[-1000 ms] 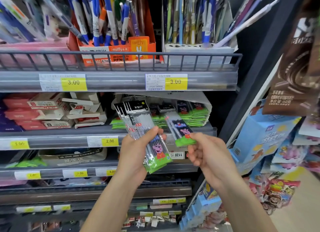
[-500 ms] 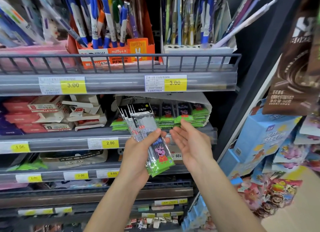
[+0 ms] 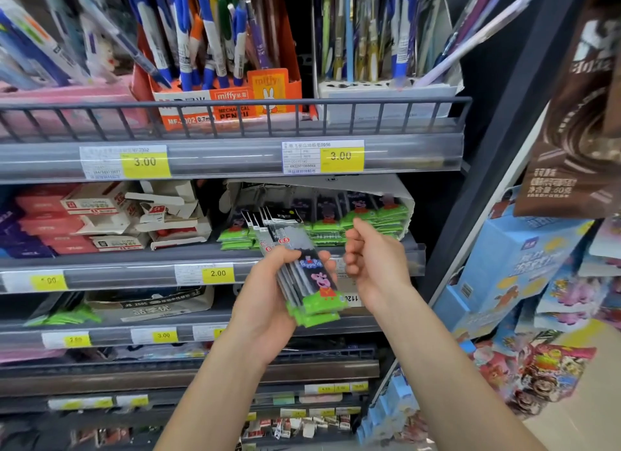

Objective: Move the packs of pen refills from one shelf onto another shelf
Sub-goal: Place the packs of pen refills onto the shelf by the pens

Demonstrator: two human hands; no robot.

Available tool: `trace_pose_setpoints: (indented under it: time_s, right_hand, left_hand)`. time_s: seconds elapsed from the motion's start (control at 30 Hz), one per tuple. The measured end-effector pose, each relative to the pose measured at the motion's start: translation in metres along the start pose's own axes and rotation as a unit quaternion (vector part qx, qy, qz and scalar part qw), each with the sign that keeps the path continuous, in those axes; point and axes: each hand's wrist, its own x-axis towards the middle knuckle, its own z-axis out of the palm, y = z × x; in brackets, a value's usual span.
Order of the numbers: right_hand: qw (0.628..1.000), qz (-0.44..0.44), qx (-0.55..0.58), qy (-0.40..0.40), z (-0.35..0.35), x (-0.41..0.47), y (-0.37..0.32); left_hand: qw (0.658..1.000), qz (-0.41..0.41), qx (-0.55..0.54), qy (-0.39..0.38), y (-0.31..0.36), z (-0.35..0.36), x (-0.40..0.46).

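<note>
A fanned stack of refill packs (image 3: pixel 304 275) was held in the left hand (image 3: pixel 268 306), in front of the shelf (image 3: pixel 134 275) and clear of it. The packs were flat, narrow, glossy plastic sleeves, dark at the top, clear in the middle and bright green at the lower edge, with a pink cartoon pig printed on the front one. The thumb was laid across the front face, while the other fingers (image 3: pixel 327 260) were curled round the back, their tips showing at the right edge; the stack was thus clamped between them. The right hand (image 3: pixel 373 265) was held just beside the stack, its fingers loosely curled, with nothing seen in them; whether they touched the packs could not be told.

More packs (image 3: pixel 376 215) of the same kind were stacked flat in a torn white card box (image 3: pixel 319 185) on the shelf behind. On the shelf above, behind a wire rail (image 3: pixel 235 114), pens (image 3: pixel 201 40) were stood upright in an orange card box (image 3: pixel 232 104).
</note>
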Motion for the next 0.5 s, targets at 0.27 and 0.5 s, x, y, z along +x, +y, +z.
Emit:
trace_pose_setpoints:
  time_s: [0.27,0.5]
  right_hand:
    - [0.961,-0.032,-0.219,-0.165,-0.021,-0.056,0.009]
    - [0.956,-0.017,-0.229,-0.183,-0.030,-0.061,0.004]
  left_hand:
    - [0.997,0.047,0.066,-0.011,0.011,-0.014,0.005]
    - [0.990,0.092,0.095,0.049,0.002,-0.016,0.012]
